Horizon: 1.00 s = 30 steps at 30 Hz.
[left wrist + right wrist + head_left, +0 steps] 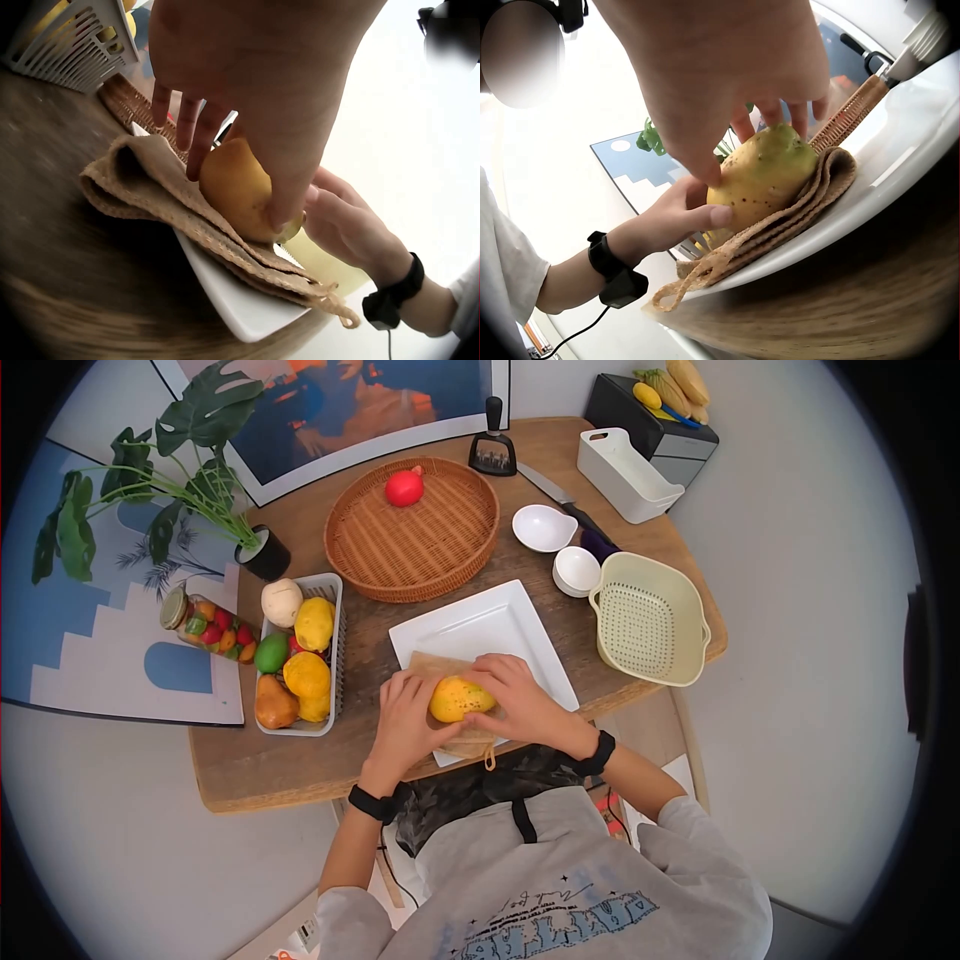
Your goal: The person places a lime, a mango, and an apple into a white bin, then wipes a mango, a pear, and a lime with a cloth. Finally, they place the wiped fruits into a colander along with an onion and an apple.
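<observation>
While the left hand (404, 716) and right hand (522, 702) hold the yellow fruit (460, 700), their fingers curl round its two sides. It sits on a folded brown cloth (150, 180) on the white plate (505, 620). If they let go, the round fruit could roll off.
</observation>
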Each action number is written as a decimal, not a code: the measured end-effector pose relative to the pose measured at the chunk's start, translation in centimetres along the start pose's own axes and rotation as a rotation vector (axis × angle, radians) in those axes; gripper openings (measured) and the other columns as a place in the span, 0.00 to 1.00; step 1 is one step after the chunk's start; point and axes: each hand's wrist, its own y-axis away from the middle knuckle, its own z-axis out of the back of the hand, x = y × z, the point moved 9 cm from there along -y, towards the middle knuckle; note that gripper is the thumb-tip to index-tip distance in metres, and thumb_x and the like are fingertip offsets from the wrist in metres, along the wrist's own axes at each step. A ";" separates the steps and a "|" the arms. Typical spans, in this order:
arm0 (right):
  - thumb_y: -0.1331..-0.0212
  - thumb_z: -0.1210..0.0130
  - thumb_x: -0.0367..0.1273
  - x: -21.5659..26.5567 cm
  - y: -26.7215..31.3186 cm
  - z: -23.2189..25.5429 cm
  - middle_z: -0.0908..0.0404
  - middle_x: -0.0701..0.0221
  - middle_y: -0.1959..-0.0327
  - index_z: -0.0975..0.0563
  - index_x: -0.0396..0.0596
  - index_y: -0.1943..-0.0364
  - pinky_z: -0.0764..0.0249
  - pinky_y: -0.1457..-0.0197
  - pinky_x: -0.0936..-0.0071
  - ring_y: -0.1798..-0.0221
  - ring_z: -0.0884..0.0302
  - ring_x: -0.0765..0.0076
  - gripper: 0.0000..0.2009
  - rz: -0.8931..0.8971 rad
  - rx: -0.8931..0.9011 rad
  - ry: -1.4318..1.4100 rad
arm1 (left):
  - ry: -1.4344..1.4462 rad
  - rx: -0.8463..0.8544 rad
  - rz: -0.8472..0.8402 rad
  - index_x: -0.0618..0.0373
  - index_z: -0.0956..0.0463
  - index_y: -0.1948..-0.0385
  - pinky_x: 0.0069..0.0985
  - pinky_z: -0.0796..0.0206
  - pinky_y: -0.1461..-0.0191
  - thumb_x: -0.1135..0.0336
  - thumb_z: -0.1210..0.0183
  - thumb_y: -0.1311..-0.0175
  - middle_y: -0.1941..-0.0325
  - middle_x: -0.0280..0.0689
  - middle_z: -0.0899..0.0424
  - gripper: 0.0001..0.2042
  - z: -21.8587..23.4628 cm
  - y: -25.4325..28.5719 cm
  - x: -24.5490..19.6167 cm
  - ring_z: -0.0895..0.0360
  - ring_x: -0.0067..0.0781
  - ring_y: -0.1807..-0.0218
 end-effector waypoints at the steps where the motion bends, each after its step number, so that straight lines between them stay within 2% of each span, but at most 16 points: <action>1: 0.43 0.29 0.41 0.1 0.1 -0.1 0.25 0.57 0.40 0.24 0.45 0.37 0.38 0.27 0.52 0.33 0.30 0.47 0.30 0.010 0.018 -0.007 | -0.007 -0.003 -0.009 0.61 0.22 0.43 0.47 0.42 0.29 0.50 0.23 0.50 0.42 0.45 0.22 0.34 0.1 0.2 0.1 0.31 0.51 0.33; 2: 0.43 0.29 0.41 -0.1 0.2 -0.3 0.25 0.57 0.40 0.24 0.45 0.37 0.38 0.27 0.52 0.32 0.30 0.46 0.31 -0.004 0.032 -0.033 | -0.013 -0.006 -0.019 0.61 0.21 0.43 0.48 0.42 0.29 0.49 0.23 0.50 0.41 0.44 0.22 0.35 0.2 0.2 -0.1 0.31 0.51 0.32; 8: 0.40 0.32 0.46 -2.0 0.4 -1.3 0.23 0.53 0.40 0.22 0.44 0.36 0.40 0.26 0.51 0.32 0.31 0.43 0.31 -0.089 0.107 -0.060 | 0.006 -0.024 -0.043 0.59 0.22 0.42 0.49 0.44 0.26 0.55 0.21 0.54 0.38 0.44 0.23 0.35 0.6 0.2 -0.9 0.33 0.52 0.28; 11: 0.39 0.33 0.47 -2.2 0.5 -1.5 0.22 0.52 0.40 0.22 0.44 0.36 0.40 0.26 0.52 0.32 0.31 0.43 0.30 -0.110 0.115 -0.061 | 0.031 -0.013 -0.069 0.58 0.22 0.42 0.48 0.44 0.26 0.57 0.21 0.56 0.40 0.45 0.22 0.35 0.1 0.3 -1.2 0.32 0.51 0.30; 14: 0.38 0.33 0.47 -1.6 0.4 -1.4 0.22 0.53 0.41 0.23 0.44 0.37 0.40 0.26 0.52 0.32 0.31 0.45 0.30 -0.087 0.087 -0.058 | 0.088 0.054 -0.036 0.59 0.23 0.44 0.46 0.43 0.27 0.54 0.23 0.51 0.41 0.45 0.21 0.32 0.6 0.1 -1.1 0.31 0.52 0.32; 17: 0.38 0.33 0.47 -0.3 0.1 -0.4 0.21 0.56 0.41 0.23 0.45 0.38 0.40 0.27 0.53 0.33 0.30 0.47 0.29 -0.057 0.070 -0.117 | 0.088 0.041 -0.024 0.60 0.23 0.46 0.47 0.42 0.28 0.52 0.24 0.49 0.43 0.46 0.21 0.31 0.9 0.6 -1.1 0.31 0.53 0.32; 22: 0.37 0.32 0.46 -0.4 0.6 -0.9 0.20 0.61 0.41 0.22 0.44 0.41 0.38 0.27 0.55 0.35 0.27 0.49 0.27 -0.034 0.051 -0.197 | 0.040 -0.007 -0.013 0.60 0.24 0.42 0.48 0.42 0.27 0.50 0.24 0.49 0.40 0.48 0.22 0.35 0.8 1.2 0.0 0.32 0.55 0.30; 25: 0.36 0.33 0.46 -2.0 1.0 -1.4 0.20 0.60 0.42 0.21 0.43 0.43 0.38 0.28 0.55 0.36 0.27 0.48 0.25 -0.113 0.067 -0.209 | 0.057 -0.006 -0.019 0.60 0.25 0.41 0.49 0.43 0.26 0.51 0.24 0.49 0.38 0.48 0.24 0.35 1.6 1.1 -1.0 0.34 0.55 0.29; 30: 0.34 0.35 0.42 -1.9 0.8 -1.4 0.22 0.57 0.43 0.21 0.41 0.42 0.37 0.29 0.54 0.36 0.28 0.47 0.23 -0.075 0.025 -0.075 | 0.024 -0.003 -0.004 0.60 0.25 0.39 0.47 0.41 0.28 0.52 0.23 0.50 0.38 0.47 0.23 0.37 0.6 1.1 -0.5 0.32 0.53 0.31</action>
